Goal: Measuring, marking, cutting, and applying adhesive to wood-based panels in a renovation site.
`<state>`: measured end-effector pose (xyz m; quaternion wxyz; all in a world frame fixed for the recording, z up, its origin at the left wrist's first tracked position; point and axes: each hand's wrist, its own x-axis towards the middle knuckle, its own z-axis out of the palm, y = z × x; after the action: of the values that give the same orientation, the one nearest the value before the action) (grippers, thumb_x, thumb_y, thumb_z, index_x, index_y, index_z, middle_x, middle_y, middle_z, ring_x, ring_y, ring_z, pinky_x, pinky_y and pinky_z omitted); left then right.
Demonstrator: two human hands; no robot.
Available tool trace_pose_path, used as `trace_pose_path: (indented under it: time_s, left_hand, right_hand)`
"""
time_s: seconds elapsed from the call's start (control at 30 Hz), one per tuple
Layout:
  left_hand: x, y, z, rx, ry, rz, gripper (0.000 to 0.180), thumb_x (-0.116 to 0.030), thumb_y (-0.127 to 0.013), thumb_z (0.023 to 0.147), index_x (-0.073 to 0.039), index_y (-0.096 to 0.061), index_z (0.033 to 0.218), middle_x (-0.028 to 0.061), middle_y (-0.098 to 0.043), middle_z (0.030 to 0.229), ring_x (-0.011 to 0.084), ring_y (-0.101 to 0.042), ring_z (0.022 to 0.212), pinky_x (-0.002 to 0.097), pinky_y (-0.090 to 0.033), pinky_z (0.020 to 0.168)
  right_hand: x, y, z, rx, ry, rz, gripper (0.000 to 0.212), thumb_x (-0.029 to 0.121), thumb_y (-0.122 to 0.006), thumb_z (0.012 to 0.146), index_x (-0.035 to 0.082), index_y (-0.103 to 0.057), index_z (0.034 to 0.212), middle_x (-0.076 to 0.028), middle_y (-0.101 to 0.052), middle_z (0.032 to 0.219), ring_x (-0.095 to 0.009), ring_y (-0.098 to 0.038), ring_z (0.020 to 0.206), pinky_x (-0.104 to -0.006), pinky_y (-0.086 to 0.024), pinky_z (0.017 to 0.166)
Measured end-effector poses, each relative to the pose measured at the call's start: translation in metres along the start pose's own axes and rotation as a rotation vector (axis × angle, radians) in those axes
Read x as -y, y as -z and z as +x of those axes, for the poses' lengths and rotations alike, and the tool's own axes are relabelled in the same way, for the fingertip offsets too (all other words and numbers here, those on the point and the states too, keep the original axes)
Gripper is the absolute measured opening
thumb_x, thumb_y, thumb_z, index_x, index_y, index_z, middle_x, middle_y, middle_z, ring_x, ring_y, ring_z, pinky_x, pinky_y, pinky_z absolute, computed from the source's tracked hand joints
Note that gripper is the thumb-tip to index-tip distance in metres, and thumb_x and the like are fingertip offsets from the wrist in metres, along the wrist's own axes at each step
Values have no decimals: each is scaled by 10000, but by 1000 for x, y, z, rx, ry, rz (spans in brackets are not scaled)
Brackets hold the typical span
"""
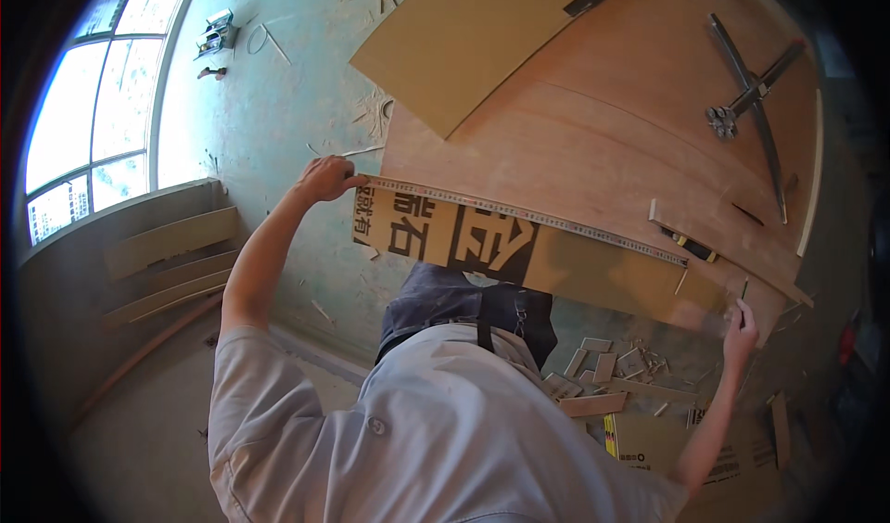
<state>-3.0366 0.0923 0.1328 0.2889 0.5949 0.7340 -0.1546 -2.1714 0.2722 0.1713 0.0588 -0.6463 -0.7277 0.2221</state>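
Note:
A long, pale measuring tape (519,211) with graduations lies stretched along the upper edge of a narrow brown board strip (603,268) printed with large black characters. My left hand (329,178) is closed at the tape's left end, fingers at the board's corner. Past the strip's right end, my right hand (740,333) pinches a thin, dark pencil (745,288), its tip pointing away from me over the board. Beside the tape's right end sits a yellow and black tool (691,245), partly hidden by a wooden batten, its kind unclear.
The strip lies on a large reddish plywood sheet (556,143), with a brown printed board (464,50) across its far part. Crossed metal bars (756,87) with a clamp-like head rest at the far right. Offcuts (603,367) litter the floor near me. A wooden batten (742,261) lies at right.

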Motion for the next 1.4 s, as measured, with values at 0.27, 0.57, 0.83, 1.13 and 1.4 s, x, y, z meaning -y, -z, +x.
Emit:
trace_pose_path:
  time_s: [0.27,0.57,0.83,1.13,1.4]
  left_hand:
    - [15,-5,12,111,-113,-46,520,-555,-611,911,-62,-754,828,187,-703,822,382,-678,834,471,-522,757]
    - [19,-5,20,164,-177,-108,499,-511,-646,862,-26,-753,817,218,-707,848,395,-684,851,489,-522,768]
    - [22,-5,22,147,-152,-149,490,-489,-664,830,-7,-749,810,227,-709,847,398,-690,852,481,-532,767]
    - [19,-2,20,157,-121,-130,494,-493,-679,827,-4,-749,811,215,-714,837,387,-694,839,470,-536,763]
    - [20,-9,17,121,-111,-112,486,-502,-701,832,-19,-760,839,203,-711,820,377,-690,811,462,-534,749]
  right_hand:
    - [231,-88,-60,-150,-117,435,184,158,-552,1041,1,-629,1097,-35,-626,931,-88,-566,867,-249,-486,712]
    - [461,-243,-25,-67,115,899,255,178,-561,1042,92,-473,819,52,-440,714,-42,-437,613,-239,-407,566]
    - [547,-315,0,457,136,1035,383,314,-522,1061,8,-639,863,-44,-657,725,-82,-602,599,-232,-462,535]
    - [560,-358,18,481,323,732,300,279,-643,975,6,-667,853,-52,-644,658,-80,-590,575,-247,-471,575]
    - [558,-364,12,429,399,694,300,278,-686,953,7,-671,824,-32,-612,601,-70,-561,570,-255,-454,561]
